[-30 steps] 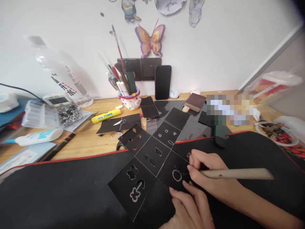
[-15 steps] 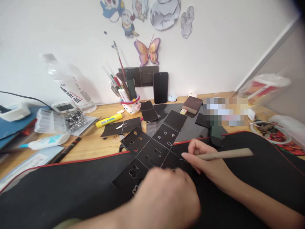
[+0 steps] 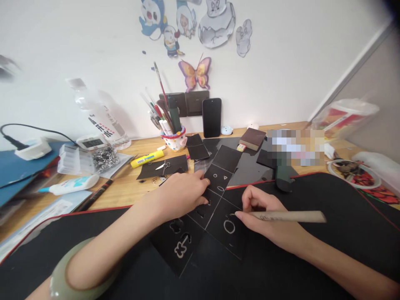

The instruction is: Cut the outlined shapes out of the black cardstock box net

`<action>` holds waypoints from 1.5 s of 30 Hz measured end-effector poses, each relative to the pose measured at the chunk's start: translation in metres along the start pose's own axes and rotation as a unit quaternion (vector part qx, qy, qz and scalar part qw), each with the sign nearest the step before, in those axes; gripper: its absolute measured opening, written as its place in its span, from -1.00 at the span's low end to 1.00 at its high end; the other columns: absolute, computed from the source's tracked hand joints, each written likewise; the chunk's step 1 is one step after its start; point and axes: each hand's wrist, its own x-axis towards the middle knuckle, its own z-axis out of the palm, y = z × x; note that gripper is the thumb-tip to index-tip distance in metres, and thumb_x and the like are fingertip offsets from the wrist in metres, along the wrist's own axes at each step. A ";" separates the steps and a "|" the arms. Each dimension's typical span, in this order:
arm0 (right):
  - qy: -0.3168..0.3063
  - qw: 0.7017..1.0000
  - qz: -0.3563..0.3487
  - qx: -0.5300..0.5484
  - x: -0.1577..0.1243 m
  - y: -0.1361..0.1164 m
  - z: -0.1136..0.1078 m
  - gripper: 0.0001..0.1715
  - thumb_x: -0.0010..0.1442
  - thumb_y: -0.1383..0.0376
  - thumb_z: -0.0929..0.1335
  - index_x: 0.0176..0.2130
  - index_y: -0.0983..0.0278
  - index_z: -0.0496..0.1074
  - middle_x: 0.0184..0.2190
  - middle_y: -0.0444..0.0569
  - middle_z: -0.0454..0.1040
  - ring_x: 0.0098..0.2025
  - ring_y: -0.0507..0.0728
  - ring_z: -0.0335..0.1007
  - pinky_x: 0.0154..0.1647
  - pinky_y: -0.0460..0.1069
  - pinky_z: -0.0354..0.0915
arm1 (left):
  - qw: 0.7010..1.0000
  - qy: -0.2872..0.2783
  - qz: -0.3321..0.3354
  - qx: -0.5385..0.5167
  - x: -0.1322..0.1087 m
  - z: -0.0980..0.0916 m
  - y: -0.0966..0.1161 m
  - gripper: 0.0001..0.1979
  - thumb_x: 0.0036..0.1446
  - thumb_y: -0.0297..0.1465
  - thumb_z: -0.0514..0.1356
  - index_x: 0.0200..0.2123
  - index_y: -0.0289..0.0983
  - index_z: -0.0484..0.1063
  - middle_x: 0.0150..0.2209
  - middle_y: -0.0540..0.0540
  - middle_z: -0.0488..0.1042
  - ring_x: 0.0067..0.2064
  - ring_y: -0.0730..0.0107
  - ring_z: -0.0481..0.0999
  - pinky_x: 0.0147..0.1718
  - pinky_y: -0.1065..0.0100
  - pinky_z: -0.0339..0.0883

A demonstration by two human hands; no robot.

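Note:
A cross-shaped black card [image 3: 215, 218] lies on the black mat, marked with pale fold lines. Some panels have shapes cut through them; others carry pale outlines, including a circle and a flower on a stem. My left hand [image 3: 178, 192] rests palm down across the card's left part, thumb and fingers apart, covering some cutouts. In my right hand [image 3: 264, 203] is a craft knife [image 3: 296, 216] with a pale wooden handle, gripped like a pen. Its thin tip is at the right panel, just above the drawn circle.
Behind the card are a yellow glue stick [image 3: 147, 158], small scissors [image 3: 161, 166], a pen cup [image 3: 173, 139], a phone [image 3: 211, 118] and a brown box [image 3: 252, 138]. A glue bottle [image 3: 75, 184] and water bottle [image 3: 101, 118] are left; a white ring [image 3: 336, 173] lies right.
My left hand has moved from the near edge up and left onto the card, uncovering the drawn circle and flower. The knife tip has shifted slightly left and down.

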 end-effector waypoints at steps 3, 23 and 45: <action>0.008 1.000 -0.003 -0.013 0.001 -0.001 -0.001 -0.80 0.01 0.32 0.29 -0.51 0.25 0.12 -0.63 -0.25 0.11 -0.59 -0.07 -0.03 -0.58 -0.12 0.00 | 0.998 -0.061 0.011 0.004 -0.013 -0.016 0.002 -0.82 0.08 -0.30 0.11 -0.32 -0.25 0.44 -0.42 -0.07 0.46 -0.39 0.28 0.44 -0.46 0.36 0.21; 0.020 1.000 -0.015 -0.010 -0.003 -0.011 -0.009 -0.76 -0.03 0.39 0.27 -0.58 0.25 0.05 -0.65 -0.25 0.06 -0.63 -0.08 -0.08 -0.63 -0.13 -0.05 | 0.994 -0.004 0.090 -0.061 0.006 0.007 0.022 -0.66 -0.05 -0.28 0.24 -0.19 -0.27 0.32 -0.35 -0.06 0.41 -0.27 0.24 0.37 -0.29 0.26 0.16; -0.067 0.997 -0.019 -0.027 0.005 -0.004 -0.004 -0.81 -0.06 0.41 0.26 -0.57 0.27 0.08 -0.68 -0.27 0.08 -0.62 -0.09 -0.07 -0.63 -0.15 -0.08 | 0.988 -0.016 0.147 -0.033 0.003 0.001 0.022 -0.85 0.04 -0.30 0.16 -0.48 -0.26 0.40 -0.48 -0.05 0.37 -0.27 0.29 0.22 -0.35 0.32 -0.03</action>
